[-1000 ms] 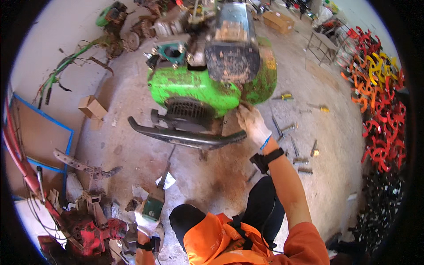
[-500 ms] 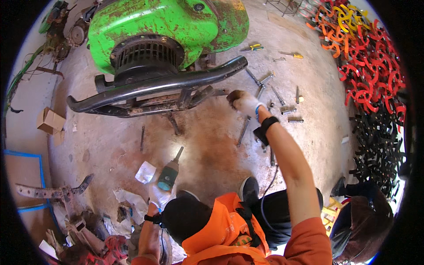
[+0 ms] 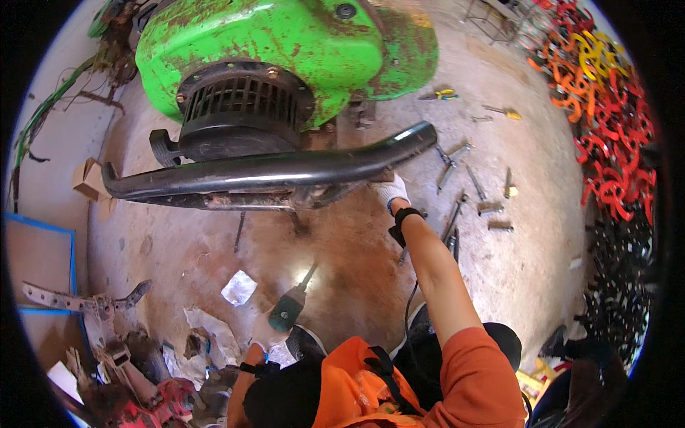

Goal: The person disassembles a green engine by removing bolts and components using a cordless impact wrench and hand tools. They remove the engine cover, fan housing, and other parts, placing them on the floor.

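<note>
My left hand (image 3: pixel 264 337), in a white glove, is closed around a dark green power tool (image 3: pixel 287 309) with a long narrow tip and a bright spot of light by it; both are blurred. It is held low on the left, over the floor by my shoe. My right hand (image 3: pixel 390 191), also gloved, reaches to the underside of a black tubular bar (image 3: pixel 285 173), near its right end, by a rusty bracket. Its fingers are hidden behind the bar. The bar fronts a muddy green machine (image 3: pixel 264 43) with a round black slatted grille (image 3: pixel 242 100).
Loose bolts and metal rods (image 3: pixel 457 214) lie on the floor to the right, with yellow-handled pliers (image 3: pixel 444 94) and a screwdriver (image 3: pixel 505 112) beyond. Curved red blades (image 3: pixel 617 135) are heaped at the far right. White paper (image 3: pixel 239 288) and scrap metal (image 3: pixel 143 385) lie left.
My right hand has moved from beside the bracket to under the bar's right end. The machine looms larger in view. My left hand and the tool sit a little lower.
</note>
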`<action>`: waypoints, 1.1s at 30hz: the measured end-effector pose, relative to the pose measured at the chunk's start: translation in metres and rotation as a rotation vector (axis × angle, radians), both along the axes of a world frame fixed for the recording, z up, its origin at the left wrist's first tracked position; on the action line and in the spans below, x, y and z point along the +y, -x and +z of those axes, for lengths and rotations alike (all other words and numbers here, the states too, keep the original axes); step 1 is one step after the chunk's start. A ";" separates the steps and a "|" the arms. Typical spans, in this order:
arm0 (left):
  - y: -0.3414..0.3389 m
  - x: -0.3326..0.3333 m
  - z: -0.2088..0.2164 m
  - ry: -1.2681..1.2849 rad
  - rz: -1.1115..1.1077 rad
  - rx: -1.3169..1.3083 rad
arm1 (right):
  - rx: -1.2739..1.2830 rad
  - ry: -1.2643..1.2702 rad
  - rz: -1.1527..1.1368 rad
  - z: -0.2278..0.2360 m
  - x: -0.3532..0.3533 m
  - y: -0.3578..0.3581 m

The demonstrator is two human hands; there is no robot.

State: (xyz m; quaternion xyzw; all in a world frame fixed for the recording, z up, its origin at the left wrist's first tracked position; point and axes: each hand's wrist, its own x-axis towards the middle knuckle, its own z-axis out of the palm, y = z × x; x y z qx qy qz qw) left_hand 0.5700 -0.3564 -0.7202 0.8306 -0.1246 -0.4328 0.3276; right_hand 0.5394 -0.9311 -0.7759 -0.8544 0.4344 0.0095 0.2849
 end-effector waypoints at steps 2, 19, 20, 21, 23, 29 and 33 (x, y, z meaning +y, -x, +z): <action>0.005 0.004 -0.001 0.017 -0.007 -0.039 | 0.042 0.250 0.151 -0.022 -0.001 -0.019; -0.010 -0.015 0.021 0.063 -0.341 -0.295 | 0.036 -0.304 0.401 0.097 -0.021 0.119; -0.008 -0.016 0.026 0.088 -0.328 -0.311 | 0.092 -0.230 0.473 0.118 -0.032 0.119; -0.008 -0.018 0.031 0.151 -0.319 -0.340 | 0.148 -0.101 0.574 0.139 -0.043 0.108; -0.010 -0.022 0.044 0.133 -0.373 -0.343 | -0.010 -0.346 0.308 0.168 -0.038 0.088; -0.013 -0.028 0.052 0.054 -0.395 -0.350 | -0.703 -0.658 0.387 0.186 0.011 0.023; -0.012 -0.019 0.039 0.096 -0.387 -0.422 | -0.444 -0.292 0.506 0.222 0.001 0.015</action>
